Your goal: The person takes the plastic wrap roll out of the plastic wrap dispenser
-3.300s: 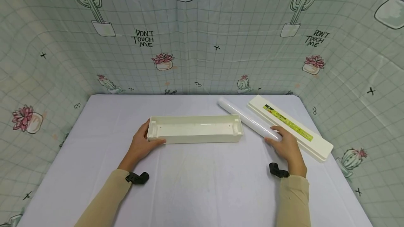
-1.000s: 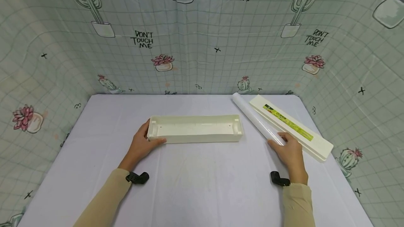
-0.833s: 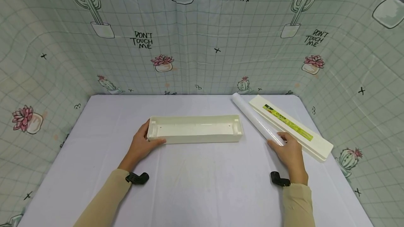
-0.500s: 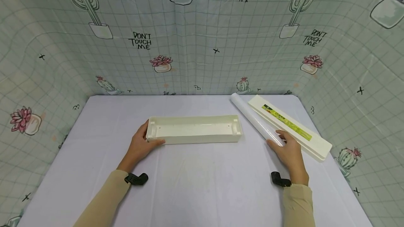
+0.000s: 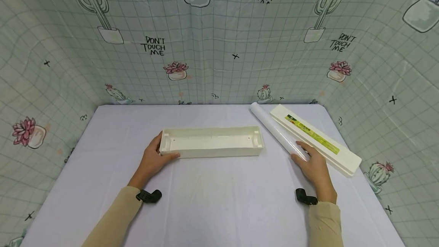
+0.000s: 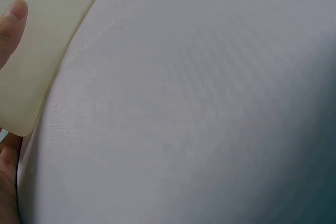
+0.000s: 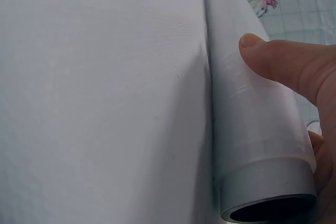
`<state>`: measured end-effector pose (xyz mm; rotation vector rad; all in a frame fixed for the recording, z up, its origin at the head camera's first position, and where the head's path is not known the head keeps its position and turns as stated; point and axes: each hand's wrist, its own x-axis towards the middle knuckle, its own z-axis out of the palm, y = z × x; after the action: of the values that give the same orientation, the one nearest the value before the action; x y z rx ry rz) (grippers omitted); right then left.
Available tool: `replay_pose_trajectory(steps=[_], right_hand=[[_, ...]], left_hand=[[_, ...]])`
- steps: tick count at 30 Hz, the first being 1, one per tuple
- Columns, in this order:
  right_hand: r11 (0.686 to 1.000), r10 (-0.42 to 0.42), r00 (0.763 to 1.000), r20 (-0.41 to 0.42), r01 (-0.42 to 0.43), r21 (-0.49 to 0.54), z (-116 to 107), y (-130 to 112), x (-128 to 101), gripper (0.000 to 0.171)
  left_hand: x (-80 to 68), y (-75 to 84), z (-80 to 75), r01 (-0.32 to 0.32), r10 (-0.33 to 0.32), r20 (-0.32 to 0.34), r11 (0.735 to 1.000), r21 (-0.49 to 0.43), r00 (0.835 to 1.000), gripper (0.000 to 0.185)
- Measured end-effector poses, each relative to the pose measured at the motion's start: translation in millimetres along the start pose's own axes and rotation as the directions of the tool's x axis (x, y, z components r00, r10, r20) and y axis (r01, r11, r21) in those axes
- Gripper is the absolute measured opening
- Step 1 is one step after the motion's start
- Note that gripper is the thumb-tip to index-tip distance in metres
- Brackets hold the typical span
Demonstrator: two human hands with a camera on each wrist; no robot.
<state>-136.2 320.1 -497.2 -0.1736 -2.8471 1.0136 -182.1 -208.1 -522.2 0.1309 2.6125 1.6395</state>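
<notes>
A long, shallow cream plastic box lies open side up in the middle of the table. My left hand grips its left end, thumb along the front wall; in the left wrist view the thumb presses on that wall. To the right, a roll of clear plastic wrap lies slanted on the table. My right hand holds the roll by its near end. In the right wrist view the thumb lies on the wrapped film, and the hollow grey core sticks out below.
Beside the roll, on its right, lies a long cream lid with a yellow-green label, slanted the same way. A white cloth covers the table. Behind and at both sides hangs a checked curtain with cactus prints.
The roll's far end has swung right and back, away from the box and closer to the lid; my right hand moved slightly right with it. My left hand and the box stayed put.
</notes>
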Motion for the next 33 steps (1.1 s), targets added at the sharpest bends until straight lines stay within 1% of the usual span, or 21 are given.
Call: replay_pose_trajectory(steps=[4, 8, 13, 17, 21, 23, 29, 33], right_hand=[[1.000, -0.025, 0.999, 0.023, 0.025, -0.008, -4, 3, 1, 0.059], [0.999, -0.035, 0.999, 0.024, 0.035, -0.008, -6, 6, 2, 0.060], [1.000, -0.008, 0.999, 0.031, 0.008, -0.015, -7, 7, -1, 0.062], [0.999, 0.017, 0.999, 0.045, -0.015, -0.044, -8, 8, -3, 0.064], [0.998, 0.010, 0.998, 0.065, -0.006, -0.070, -9, 8, -4, 0.065], [0.996, -0.006, 0.998, 0.067, 0.012, -0.084, -10, 7, -4, 0.065], [0.986, -0.115, 0.991, 0.069, 0.122, -0.110, -10, 7, 1, 0.064], [0.982, -0.137, 0.986, 0.098, 0.149, -0.120, -7, 6, 5, 0.064]], left_hand=[[0.1, -0.5, 2.5, -0.006, 0.006, 0.001, 1.000, -0.011, 1.000, 0.111], [0.0, 0.7, 3.2, -0.010, 0.010, 0.000, 1.000, -0.016, 1.000, 0.111], [0.5, 3.0, 2.9, -0.014, 0.014, 0.010, 1.000, -0.013, 1.000, 0.111], [0.7, 3.7, 2.5, -0.013, 0.013, 0.021, 1.000, -0.006, 1.000, 0.112], [1.8, 4.4, 1.9, -0.023, 0.023, 0.021, 1.000, -0.002, 1.000, 0.111], [2.5, 4.4, 2.6, -0.027, 0.027, 0.025, 1.000, -0.001, 0.999, 0.110], [1.1, 2.5, 1.0, -0.012, 0.012, 0.035, 1.000, 0.021, 0.999, 0.109], [-0.3, 3.2, -4.3, -0.010, 0.008, 0.048, 0.999, 0.047, 0.999, 0.110]])
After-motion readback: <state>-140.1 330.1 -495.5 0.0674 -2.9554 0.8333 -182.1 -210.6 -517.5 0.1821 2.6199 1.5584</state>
